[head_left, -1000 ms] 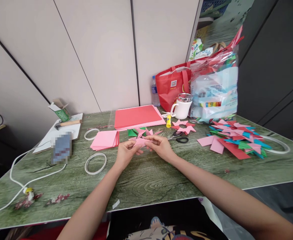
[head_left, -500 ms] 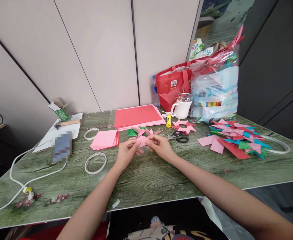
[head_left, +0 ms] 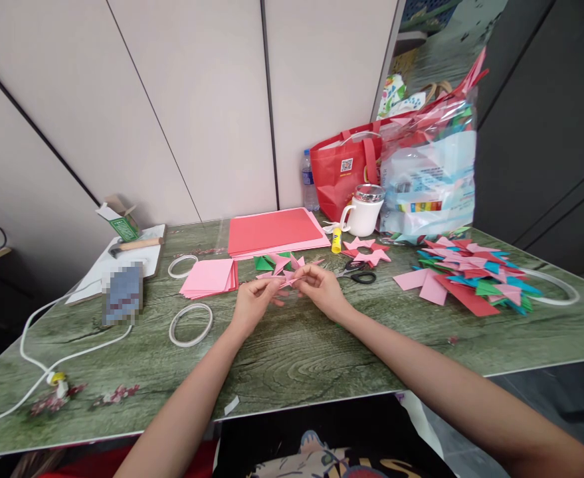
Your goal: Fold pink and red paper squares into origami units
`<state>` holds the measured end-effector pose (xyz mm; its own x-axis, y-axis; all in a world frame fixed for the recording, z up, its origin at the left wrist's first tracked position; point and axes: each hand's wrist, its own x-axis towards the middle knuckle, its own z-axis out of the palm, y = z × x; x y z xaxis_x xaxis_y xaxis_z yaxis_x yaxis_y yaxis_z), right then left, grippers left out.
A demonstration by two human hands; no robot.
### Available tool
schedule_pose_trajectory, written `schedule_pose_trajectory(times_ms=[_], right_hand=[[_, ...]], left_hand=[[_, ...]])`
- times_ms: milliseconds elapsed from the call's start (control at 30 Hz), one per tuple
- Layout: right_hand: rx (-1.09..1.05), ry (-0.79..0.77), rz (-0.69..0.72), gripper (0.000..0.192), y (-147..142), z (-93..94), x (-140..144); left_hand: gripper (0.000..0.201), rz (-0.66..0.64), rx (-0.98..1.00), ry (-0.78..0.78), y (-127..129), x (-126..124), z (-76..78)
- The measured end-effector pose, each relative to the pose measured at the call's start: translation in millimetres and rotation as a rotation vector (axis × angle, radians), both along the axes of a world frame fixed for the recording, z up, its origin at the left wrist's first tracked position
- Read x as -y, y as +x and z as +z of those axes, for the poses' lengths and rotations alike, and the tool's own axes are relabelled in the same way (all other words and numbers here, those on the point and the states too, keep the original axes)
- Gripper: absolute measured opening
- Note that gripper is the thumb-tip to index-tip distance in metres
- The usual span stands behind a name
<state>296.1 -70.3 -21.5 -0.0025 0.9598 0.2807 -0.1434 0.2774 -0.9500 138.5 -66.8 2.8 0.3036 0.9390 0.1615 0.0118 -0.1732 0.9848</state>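
My left hand (head_left: 252, 302) and my right hand (head_left: 320, 289) meet over the middle of the green wood-grain table (head_left: 292, 352). Between their fingertips they pinch a small folded pink paper piece (head_left: 282, 279), held almost edge-on just above the tabletop. A stack of pink paper squares (head_left: 208, 276) lies just left of my hands. Loose green and pink folded pieces (head_left: 276, 262) lie right behind them. Black-handled scissors (head_left: 357, 273) rest just right of my right hand.
Red sheets (head_left: 273, 231), a yellow glue stick (head_left: 336, 241), pink paper stars (head_left: 366, 251), a white mug (head_left: 365, 211), a water bottle (head_left: 308, 180), a red bag (head_left: 342, 166) and a plastic bag (head_left: 428, 179) stand behind. Coloured folded triangles (head_left: 468, 275) pile at right. Tape rings (head_left: 190, 324), a cable (head_left: 47, 365) and a hammer (head_left: 135, 246) lie left.
The pink piece has turned from flat and broad to nearly edge-on between my fingers. Both hands have lifted slightly and stayed together in the same place.
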Motion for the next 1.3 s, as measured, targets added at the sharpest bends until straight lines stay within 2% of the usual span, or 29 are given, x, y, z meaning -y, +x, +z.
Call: schedule_pose_trajectory(times_ms=[200, 333, 500, 733, 867, 1000, 1167, 1300], right_hand=[[-0.028, 0.085, -0.051, 0.006, 0.6, -2.9, -2.6], [0.026, 0.040, -0.044, 0.003, 0.9, -4.7, -3.5], [-0.062, -0.110, 0.015, 0.012, -0.3, -2.7, -2.1], [0.055, -0.003, 0.036, 0.028, -0.2, -4.9, -0.4], [0.034, 0.012, -0.002, 0.023, 0.5, -3.8, -0.9], [0.083, 0.006, 0.013, 0.021, 1.0, -1.5, 0.5], [0.079, -0.010, 0.088, 0.037, 0.0, -3.9, 1.9], [0.021, -0.028, 0.104, 0.037, -1.9, -5.0, 1.7]], left_hand=[[0.022, 0.008, 0.048, -0.058, -0.1, -0.6, -1.6], [0.021, 0.076, 0.044, -0.098, -0.1, -0.7, -1.5], [0.022, 0.138, 0.065, -0.088, -0.5, -1.6, -2.2], [0.029, 0.073, 0.045, -0.073, -1.9, -3.2, -3.7], [0.033, 0.033, -0.008, -0.056, -1.9, -4.4, -6.6], [0.038, -0.008, 0.025, -0.059, -1.6, -3.2, -9.0], [0.026, 0.033, 0.043, -0.031, -1.8, -3.0, -8.3], [0.023, 0.090, 0.026, -0.020, -1.8, -3.6, -8.4]])
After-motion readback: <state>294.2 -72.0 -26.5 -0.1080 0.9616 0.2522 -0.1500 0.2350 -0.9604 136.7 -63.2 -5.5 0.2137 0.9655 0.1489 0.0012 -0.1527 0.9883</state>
